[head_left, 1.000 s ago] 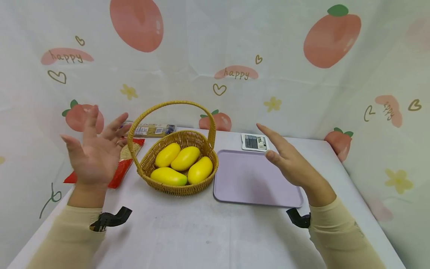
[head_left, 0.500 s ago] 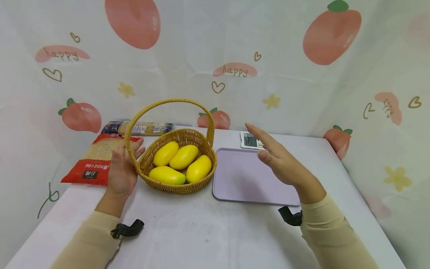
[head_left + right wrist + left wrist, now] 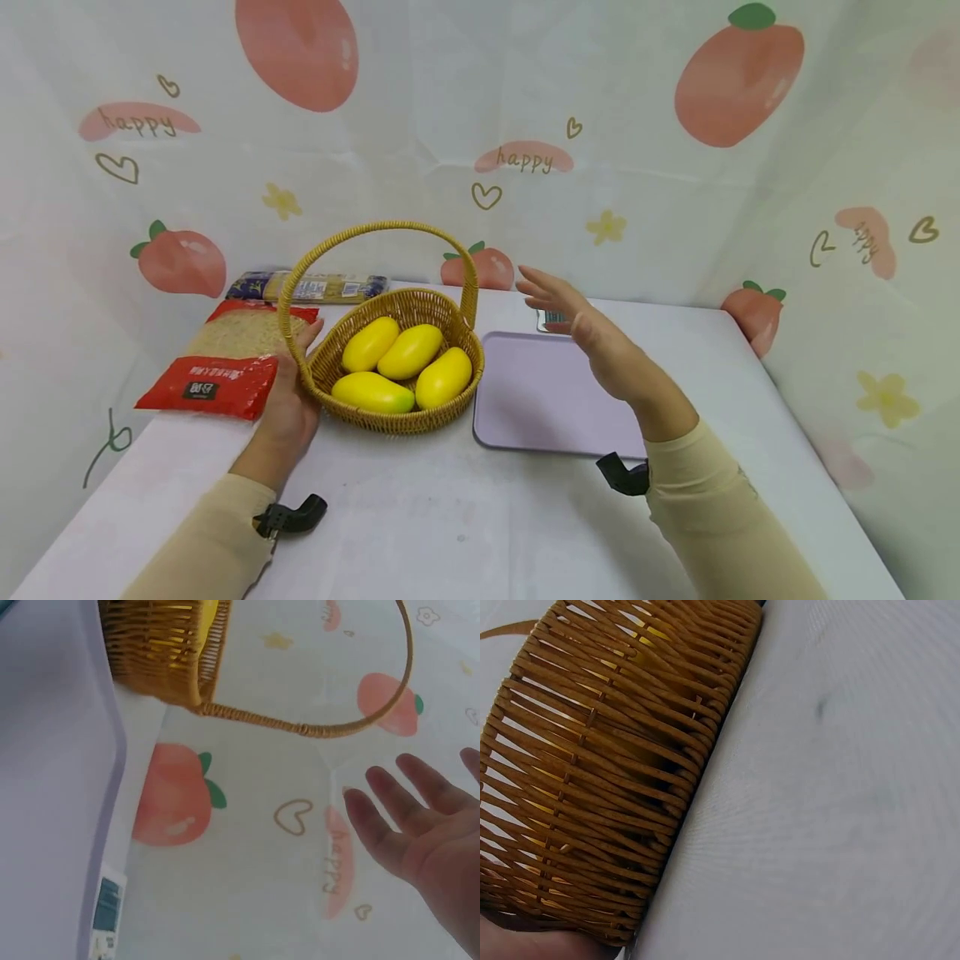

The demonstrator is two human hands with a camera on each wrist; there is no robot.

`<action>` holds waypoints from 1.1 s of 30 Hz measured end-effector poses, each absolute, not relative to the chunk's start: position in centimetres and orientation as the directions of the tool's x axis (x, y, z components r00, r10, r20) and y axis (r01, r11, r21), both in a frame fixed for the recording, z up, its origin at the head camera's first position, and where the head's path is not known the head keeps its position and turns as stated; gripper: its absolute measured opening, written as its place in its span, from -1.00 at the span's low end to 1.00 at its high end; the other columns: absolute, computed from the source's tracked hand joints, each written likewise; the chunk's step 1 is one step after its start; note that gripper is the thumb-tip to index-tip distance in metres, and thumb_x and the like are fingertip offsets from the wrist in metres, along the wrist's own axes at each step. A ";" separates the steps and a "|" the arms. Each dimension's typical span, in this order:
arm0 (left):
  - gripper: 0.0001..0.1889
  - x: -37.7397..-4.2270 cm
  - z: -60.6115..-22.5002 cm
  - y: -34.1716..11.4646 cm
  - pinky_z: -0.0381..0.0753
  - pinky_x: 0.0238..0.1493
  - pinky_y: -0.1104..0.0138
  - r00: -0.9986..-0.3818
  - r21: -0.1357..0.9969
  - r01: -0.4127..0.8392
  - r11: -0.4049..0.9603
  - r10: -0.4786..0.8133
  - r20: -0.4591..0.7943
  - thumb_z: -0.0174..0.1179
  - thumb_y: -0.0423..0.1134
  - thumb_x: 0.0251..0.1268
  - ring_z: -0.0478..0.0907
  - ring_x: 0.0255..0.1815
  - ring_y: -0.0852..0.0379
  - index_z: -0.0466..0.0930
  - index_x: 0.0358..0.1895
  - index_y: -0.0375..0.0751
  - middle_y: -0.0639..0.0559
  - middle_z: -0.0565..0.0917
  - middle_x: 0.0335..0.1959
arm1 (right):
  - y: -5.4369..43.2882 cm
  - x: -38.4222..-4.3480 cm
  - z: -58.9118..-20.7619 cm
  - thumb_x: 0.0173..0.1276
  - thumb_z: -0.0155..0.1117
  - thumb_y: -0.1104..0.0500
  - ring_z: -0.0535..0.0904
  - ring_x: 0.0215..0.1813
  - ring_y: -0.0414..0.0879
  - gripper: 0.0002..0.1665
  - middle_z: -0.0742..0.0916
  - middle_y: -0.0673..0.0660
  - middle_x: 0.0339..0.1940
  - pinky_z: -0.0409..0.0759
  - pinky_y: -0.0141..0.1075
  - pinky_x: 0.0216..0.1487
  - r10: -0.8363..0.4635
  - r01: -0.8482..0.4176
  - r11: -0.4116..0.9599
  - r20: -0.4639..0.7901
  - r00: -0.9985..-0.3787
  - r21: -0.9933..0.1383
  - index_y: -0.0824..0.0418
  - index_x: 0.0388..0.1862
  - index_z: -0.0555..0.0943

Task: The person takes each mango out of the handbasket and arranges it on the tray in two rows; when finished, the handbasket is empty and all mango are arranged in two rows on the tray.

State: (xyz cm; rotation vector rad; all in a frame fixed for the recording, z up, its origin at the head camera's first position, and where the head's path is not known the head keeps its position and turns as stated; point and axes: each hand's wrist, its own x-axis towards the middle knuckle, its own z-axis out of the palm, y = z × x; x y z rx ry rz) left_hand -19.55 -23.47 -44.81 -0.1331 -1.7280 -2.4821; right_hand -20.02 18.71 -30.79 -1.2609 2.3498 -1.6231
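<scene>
A wicker basket point(image 3: 397, 423) with a tall arched handle stands on the white table in the head view, holding several yellow mangoes point(image 3: 411, 350). At its left side is my left hand point(image 3: 288, 417), its fingers reaching along the outer wall and partly hidden behind the rim. The left wrist view has the basket's woven side point(image 3: 607, 757) close up, with a bit of the hand point(image 3: 540, 943) right against it. My right hand point(image 3: 603, 350) hovers over the lilac tray point(image 3: 536, 408), fingers extended and holding nothing; in the right wrist view its palm point(image 3: 450, 855) faces the basket's handle.
Left of the basket lies a red bag of pale grains point(image 3: 225, 375), with a long blue-and-clear package point(image 3: 322, 288) behind it. A white packet point(image 3: 552, 322) sits behind the tray. A printed fabric backdrop point(image 3: 420, 108) rises at the table's back edge.
My left hand has come down and rightward to the basket's left side. The right hand has moved left over the tray, toward the basket. The basket has stayed in place.
</scene>
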 end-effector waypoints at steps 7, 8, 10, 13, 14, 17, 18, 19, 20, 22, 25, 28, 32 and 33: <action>-0.22 -19.8 -46.1 -23.8 -0.07 0.70 0.25 -0.975 0.937 0.216 -0.275 0.000 0.224 -0.11 0.34 0.70 -0.08 0.75 -0.02 0.26 0.75 -0.02 -0.06 0.05 0.78 | 16.3 -21.2 -31.0 0.47 -0.34 -0.75 0.32 0.60 0.21 0.31 0.22 0.02 0.79 0.36 0.40 0.42 -0.640 -0.581 0.073 0.409 -0.651 -0.810 0.14 0.82 0.11; -0.24 -19.8 -46.3 -23.9 -0.03 0.69 0.26 -0.972 0.939 0.224 -0.261 0.012 0.235 -0.11 0.31 0.71 -0.05 0.73 -0.05 0.24 0.75 -0.02 -0.09 0.07 0.77 | 16.0 -21.3 -31.1 0.46 -0.35 -0.76 0.32 0.60 0.21 0.32 0.21 0.02 0.79 0.37 0.39 0.42 -0.643 -0.572 0.062 0.405 -0.650 -0.818 0.15 0.82 0.11; -0.28 -19.9 -46.5 -24.0 0.02 0.68 0.29 -0.970 0.942 0.229 -0.244 0.030 0.243 -0.07 0.25 0.73 -0.02 0.72 -0.05 0.23 0.75 0.01 -0.07 0.10 0.75 | 15.3 -21.7 -31.4 0.44 -0.34 -0.78 0.33 0.59 0.21 0.35 0.22 0.04 0.79 0.37 0.39 0.41 -0.645 -0.538 0.034 0.393 -0.655 -0.842 0.17 0.82 0.12; -0.32 -20.0 -46.6 -24.2 0.07 0.66 0.30 -0.969 0.948 0.220 -0.232 0.058 0.239 0.01 0.17 0.73 0.01 0.70 -0.05 0.22 0.76 0.09 -0.04 0.11 0.74 | 14.3 -22.4 -32.0 0.40 -0.29 -0.79 0.34 0.57 0.22 0.38 0.37 0.16 0.70 0.35 0.43 0.41 -0.640 -0.465 -0.015 0.366 -0.676 -0.885 0.17 0.82 0.11; -0.33 -20.0 -46.6 -24.3 0.09 0.65 0.32 -0.970 0.949 0.213 -0.231 0.064 0.233 0.04 0.15 0.73 0.02 0.69 -0.06 0.22 0.76 0.12 -0.04 0.11 0.74 | 13.9 -22.6 -32.2 0.40 -0.28 -0.80 0.35 0.57 0.23 0.38 0.41 0.23 0.67 0.34 0.44 0.42 -0.640 -0.440 -0.033 0.357 -0.680 -0.897 0.17 0.82 0.08; -0.35 -20.0 -46.6 -24.5 0.19 0.60 0.37 -0.975 0.956 0.185 -0.227 0.081 0.208 0.06 0.00 0.74 0.05 0.69 -0.07 0.18 0.77 0.18 -0.08 0.10 0.75 | 12.8 -23.1 -32.9 0.36 -0.23 -0.81 0.37 0.56 0.22 0.40 0.47 0.30 0.61 0.29 0.49 0.43 -0.644 -0.374 -0.070 0.328 -0.691 -0.925 0.15 0.81 0.11; -0.35 -20.0 -46.6 -24.5 0.22 0.58 0.39 -0.976 0.959 0.176 -0.223 0.086 0.199 0.07 -0.05 0.75 0.06 0.69 -0.07 0.17 0.77 0.19 -0.10 0.09 0.75 | 12.5 -23.3 -33.2 0.34 -0.22 -0.82 0.38 0.55 0.21 0.41 0.48 0.31 0.60 0.28 0.50 0.43 -0.647 -0.357 -0.077 0.319 -0.692 -0.931 0.14 0.81 0.12; -0.34 -20.0 -46.6 -24.6 0.25 0.56 0.40 -0.978 0.962 0.167 -0.216 0.090 0.190 0.07 -0.11 0.75 0.06 0.70 -0.08 0.15 0.78 0.20 -0.10 0.08 0.76 | 12.1 -23.4 -33.5 0.33 -0.21 -0.83 0.39 0.55 0.21 0.41 0.49 0.31 0.59 0.27 0.50 0.44 -0.651 -0.341 -0.082 0.310 -0.693 -0.936 0.13 0.81 0.13; -0.33 -20.0 -46.5 -24.6 0.27 0.55 0.41 -0.979 0.965 0.159 -0.207 0.092 0.181 0.08 -0.16 0.75 0.06 0.70 -0.07 0.14 0.78 0.21 -0.10 0.07 0.76 | 11.7 -23.6 -33.8 0.32 -0.21 -0.83 0.40 0.54 0.19 0.41 0.49 0.32 0.58 0.27 0.50 0.44 -0.653 -0.326 -0.082 0.298 -0.696 -0.942 0.12 0.81 0.14; -0.29 -20.0 -46.5 -24.6 0.31 0.52 0.42 -0.982 0.970 0.146 -0.193 0.095 0.166 0.11 -0.25 0.73 0.07 0.70 -0.07 0.12 0.79 0.22 -0.11 0.07 0.76 | 10.9 -24.0 -34.3 0.31 -0.20 -0.84 0.43 0.53 0.18 0.41 0.52 0.31 0.57 0.29 0.48 0.45 -0.657 -0.296 -0.080 0.274 -0.702 -0.952 0.10 0.81 0.16; -0.25 -20.1 -46.3 -24.7 0.35 0.49 0.42 -0.984 0.978 0.130 -0.164 0.099 0.148 0.16 -0.33 0.70 0.10 0.68 -0.07 0.13 0.78 0.22 -0.11 0.08 0.76 | 9.9 -24.6 -35.3 0.29 -0.21 -0.85 0.46 0.51 0.25 0.42 0.54 0.34 0.54 0.29 0.45 0.47 -0.668 -0.245 -0.084 0.237 -0.706 -0.966 0.08 0.81 0.17; -0.22 -20.1 -46.2 -24.7 0.39 0.46 0.43 -0.985 0.982 0.110 -0.153 0.111 0.128 0.18 -0.37 0.68 0.12 0.65 -0.07 0.10 0.79 0.20 -0.12 0.09 0.75 | 9.0 -25.3 -36.2 0.31 -0.22 -0.85 0.42 0.52 0.40 0.41 0.53 0.40 0.54 0.24 0.48 0.48 -0.690 -0.197 -0.113 0.220 -0.690 -0.974 0.09 0.81 0.15; -0.20 -20.1 -46.1 -24.7 0.39 0.46 0.42 -0.984 0.983 0.101 -0.150 0.129 0.121 0.18 -0.38 0.67 0.12 0.65 -0.08 0.06 0.80 0.15 -0.13 0.08 0.75 | 8.0 -26.2 -37.1 0.36 -0.25 -0.82 0.41 0.50 0.48 0.39 0.49 0.50 0.54 0.17 0.54 0.48 -0.700 -0.148 -0.162 0.220 -0.680 -0.976 0.13 0.81 0.13; -0.20 -20.2 -46.2 -24.8 0.39 0.47 0.42 -0.984 0.983 0.102 -0.152 0.132 0.123 0.18 -0.38 0.67 0.12 0.65 -0.08 0.06 0.80 0.15 -0.12 0.08 0.76 | 7.8 -26.4 -37.2 0.37 -0.25 -0.82 0.43 0.49 0.46 0.38 0.49 0.51 0.53 0.17 0.54 0.48 -0.697 -0.138 -0.161 0.212 -0.685 -0.977 0.13 0.81 0.14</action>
